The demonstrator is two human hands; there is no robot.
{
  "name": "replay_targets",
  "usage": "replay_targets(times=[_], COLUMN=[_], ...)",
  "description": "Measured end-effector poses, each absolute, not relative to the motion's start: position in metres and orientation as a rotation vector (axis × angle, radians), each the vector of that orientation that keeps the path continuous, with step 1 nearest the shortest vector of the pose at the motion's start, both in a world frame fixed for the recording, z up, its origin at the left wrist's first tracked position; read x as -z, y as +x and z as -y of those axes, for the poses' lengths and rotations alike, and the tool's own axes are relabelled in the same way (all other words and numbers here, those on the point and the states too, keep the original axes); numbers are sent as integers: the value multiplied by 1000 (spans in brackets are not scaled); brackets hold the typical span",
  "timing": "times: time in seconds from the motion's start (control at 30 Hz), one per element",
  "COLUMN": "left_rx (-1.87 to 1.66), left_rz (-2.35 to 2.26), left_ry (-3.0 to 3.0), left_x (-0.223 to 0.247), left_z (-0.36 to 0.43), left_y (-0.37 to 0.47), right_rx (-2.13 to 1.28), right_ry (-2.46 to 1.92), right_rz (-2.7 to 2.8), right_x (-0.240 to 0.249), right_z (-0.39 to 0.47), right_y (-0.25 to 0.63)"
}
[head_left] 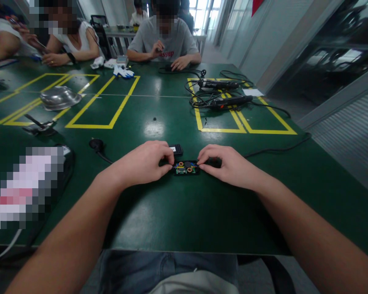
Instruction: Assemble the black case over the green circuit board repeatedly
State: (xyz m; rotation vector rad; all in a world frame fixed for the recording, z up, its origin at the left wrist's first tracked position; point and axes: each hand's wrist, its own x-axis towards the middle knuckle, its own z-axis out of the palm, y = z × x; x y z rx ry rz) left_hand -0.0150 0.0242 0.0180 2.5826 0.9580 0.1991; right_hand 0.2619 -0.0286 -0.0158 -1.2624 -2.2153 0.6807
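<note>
An open black housing (pixel 187 173) is resting on the table (pixel 196 220), circuit board (pixel 181 170) facing up. The left hand (pixel 153 161) is pinching at the housing's left end, the right hand (pixel 228 165) at its right end. A black part (pixel 178 149) with a white label is lying just beyond the housing.

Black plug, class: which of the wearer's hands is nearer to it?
Left. The left hand is to the right of the plug; the right hand is farther right, past the circuit board.
</note>
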Motion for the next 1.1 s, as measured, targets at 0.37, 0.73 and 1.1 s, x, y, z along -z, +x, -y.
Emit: replay_targets(times=[0.37, 0.73, 1.1], left_rx=[-334, -258, -188], left_rz=[-1167, -817, -856], left_ry=[2656, 2619, 2661], left_x=[-2, -4, -8], left_z=[-32, -15, -12], left_y=[-9, -2, 1], right_rx=[-750, -661, -663], right_ry=[-1349, -1313, -1323], right_rz=[2140, 2198, 2189], right_x=[17, 18, 21], right_z=[32, 37, 35], right_y=[256, 250, 252])
